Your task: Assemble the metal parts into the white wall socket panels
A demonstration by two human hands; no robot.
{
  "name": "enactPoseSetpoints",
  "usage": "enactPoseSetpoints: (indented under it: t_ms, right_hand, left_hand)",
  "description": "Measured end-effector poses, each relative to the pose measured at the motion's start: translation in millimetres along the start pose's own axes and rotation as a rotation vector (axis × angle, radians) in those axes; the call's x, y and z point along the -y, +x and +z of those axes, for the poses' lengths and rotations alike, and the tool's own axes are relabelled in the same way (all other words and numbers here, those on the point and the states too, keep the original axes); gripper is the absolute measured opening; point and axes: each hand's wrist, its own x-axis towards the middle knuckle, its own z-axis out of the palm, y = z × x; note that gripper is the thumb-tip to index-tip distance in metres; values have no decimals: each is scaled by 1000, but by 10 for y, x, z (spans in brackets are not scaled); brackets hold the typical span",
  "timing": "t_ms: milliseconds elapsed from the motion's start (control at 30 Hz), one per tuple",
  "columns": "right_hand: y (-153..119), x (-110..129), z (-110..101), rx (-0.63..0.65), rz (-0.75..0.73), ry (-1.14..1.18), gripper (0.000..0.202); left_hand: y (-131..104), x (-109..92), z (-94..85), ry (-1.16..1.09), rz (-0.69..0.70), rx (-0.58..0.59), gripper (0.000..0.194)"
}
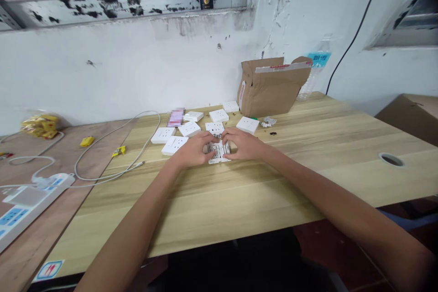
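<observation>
A white socket back part with metal pieces in it lies on the wooden table between my hands. My left hand grips its left side with fingers curled, and my right hand holds the right side the same way. Just beyond the fingertips is a white socket faceplate. Several more white socket plates lie around it, among them one to the right and one to the left.
An open cardboard box stands at the back, with a plastic bottle behind it. Small clear parts lie before the box. At the left are a white cable, a power strip and yellow pieces.
</observation>
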Motion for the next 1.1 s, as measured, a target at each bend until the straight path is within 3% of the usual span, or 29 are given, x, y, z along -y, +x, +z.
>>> enactPoseSetpoints:
  t_ms: [200,367,567,667,800,867,1000,1100]
  right_hand:
    - [-16,31,-38,33,89,-11,37]
    - [-20,16,-27,72,100,-10,39]
    - [-19,12,-3,15,116,53,62]
    - [10,-16,71,-38,191,279,75]
    - [81,-70,207,-47,361,764,47]
    - [108,-98,250,-60,402,864,36]
    - [106,-120,229,-56,414,826,29]
    - [80,-90,150,-6,426,664,23]
  left_hand:
    - [21,-5,-24,23,-26,-158,30]
    - [32,42,-6,-1,-74,-127,28]
    - [54,80,-8,-238,-191,-155,26]
    - [61,122,27,-403,-243,-176,26]
    - [64,165,87,-538,-290,-178,28]
    - [64,172,94,-548,-290,-185,28]
    - [56,182,49,-513,-272,-156,27]
    - [45,195,3,-336,-242,-126,21]
